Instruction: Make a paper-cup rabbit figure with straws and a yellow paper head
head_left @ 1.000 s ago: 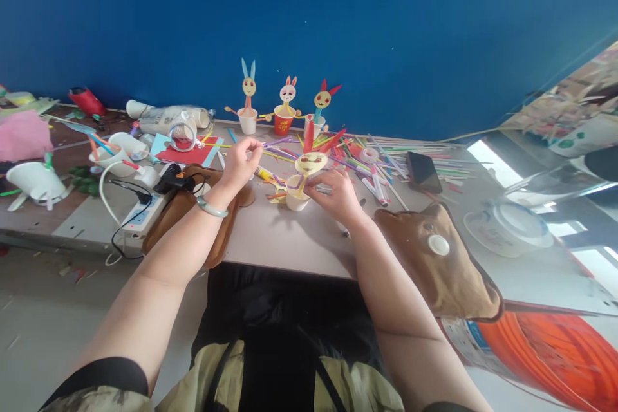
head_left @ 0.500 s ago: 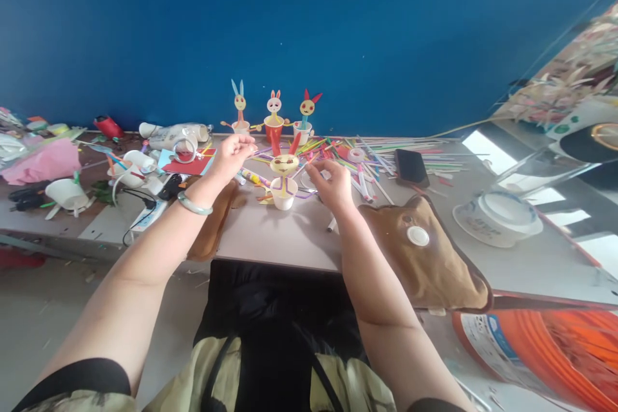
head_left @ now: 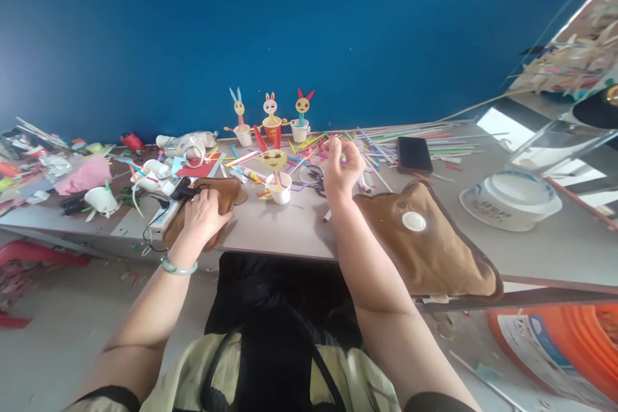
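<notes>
Moved since the earlier frame: left hand, down from the air beside the rabbit cup to the brown pad, left of the red cup and nearer; right hand, away from the rabbit cup's side to the right of the red cup and nearer. Left hand spread loosely over the pad, thumb apart, without any visible grip. Right hand half curled, raised; anything small pinched there: cannot tell. Rabbit cup upright on the desk, just in front of the red cup, apart from both hands, yellow head and red ears above the rim. Probably very light, thin-walled, easily dented; apparently top-heavy on a slim stem, ears likely to bend. Hardly slippery, but easily tipped by a nudge. Best taken low around the wall, with barely any squeeze; avoid lifting by head or ears.
</notes>
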`<state>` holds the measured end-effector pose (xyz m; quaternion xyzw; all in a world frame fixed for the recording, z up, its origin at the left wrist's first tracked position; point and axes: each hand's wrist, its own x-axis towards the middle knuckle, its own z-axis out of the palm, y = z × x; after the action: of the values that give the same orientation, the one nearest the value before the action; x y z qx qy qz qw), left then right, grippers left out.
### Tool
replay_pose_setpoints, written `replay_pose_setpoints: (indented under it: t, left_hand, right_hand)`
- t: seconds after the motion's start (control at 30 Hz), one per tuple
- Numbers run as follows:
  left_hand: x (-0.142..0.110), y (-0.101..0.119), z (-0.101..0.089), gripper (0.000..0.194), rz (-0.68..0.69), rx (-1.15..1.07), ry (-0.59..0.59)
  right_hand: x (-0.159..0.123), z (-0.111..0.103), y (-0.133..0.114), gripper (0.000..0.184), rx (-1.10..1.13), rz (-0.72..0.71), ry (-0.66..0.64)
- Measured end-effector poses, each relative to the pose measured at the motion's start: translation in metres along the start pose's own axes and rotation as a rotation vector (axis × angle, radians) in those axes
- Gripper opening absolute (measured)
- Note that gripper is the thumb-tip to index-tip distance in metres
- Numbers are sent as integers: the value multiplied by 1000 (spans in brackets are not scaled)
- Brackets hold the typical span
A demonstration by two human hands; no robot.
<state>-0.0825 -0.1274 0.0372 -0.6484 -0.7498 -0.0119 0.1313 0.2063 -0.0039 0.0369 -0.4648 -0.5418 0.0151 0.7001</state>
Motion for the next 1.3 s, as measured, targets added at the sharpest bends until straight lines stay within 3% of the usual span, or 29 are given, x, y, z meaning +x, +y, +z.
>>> replay_pose_setpoints:
  t: [0.17, 0.33, 0.47, 0.6, 0.77, 0.9, 1.13, 1.23, 1.3]
  left_hand:
    - [-14, 10, 14, 51, -115, 42, -49]
    - [-9, 3, 16, 33, -89, 64, -78]
    - [-4, -18, 15, 18, -76, -37, -31]
    - [4, -46, 16, 3, -137, -280, 62]
    - [11, -77, 20, 10, -251, -526, 196]
    - [12, -89, 28, 12, -306, -651, 272]
    - [8, -87, 33, 13, -308, -657, 236]
    - [6, -75, 31, 5, -240, -642, 193]
    - [5, -61, 26, 16, -146, -602, 161]
  right_hand:
    - [-8, -1, -8, 40, -32, -181, 34]
    - [-22, 0, -10, 33, -37, -407, -184]
    - [-37, 4, -13, 29, 6, -513, -398]
    - [-50, 7, -21, 27, 101, -577, -601]
    - [-62, 10, -29, 25, 155, -642, -705]
    - [-68, 15, -30, 26, 126, -690, -781]
    - [-74, 19, -27, 21, 197, -702, -843]
    - [-77, 21, -25, 17, 215, -738, -823]
    - [-79, 22, -24, 20, 201, -804, -802]
